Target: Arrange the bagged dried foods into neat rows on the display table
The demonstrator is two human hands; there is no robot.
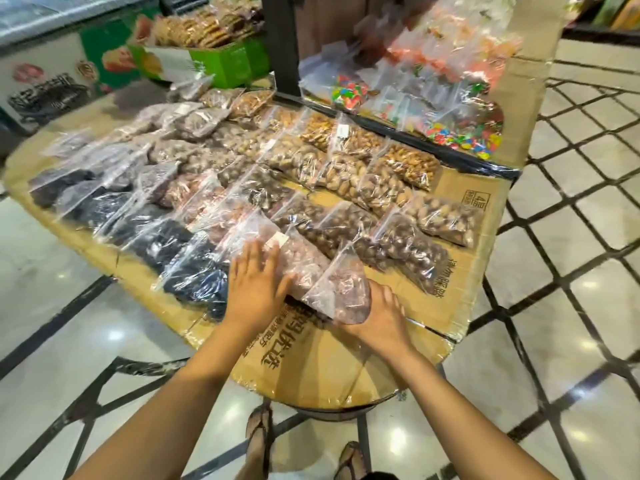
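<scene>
Pressing pinkish bag (304,259) with left hand (258,285) spread flat; gripping nearest bag (341,292), at its 4 o'clock, with right hand (381,315) curled round its edge.

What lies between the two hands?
Head view: one clear bag of pinkish dried pieces lies between the left hand and the right hand.

Cardboard (481,199) — printed "4", Chinese characters.
</scene>
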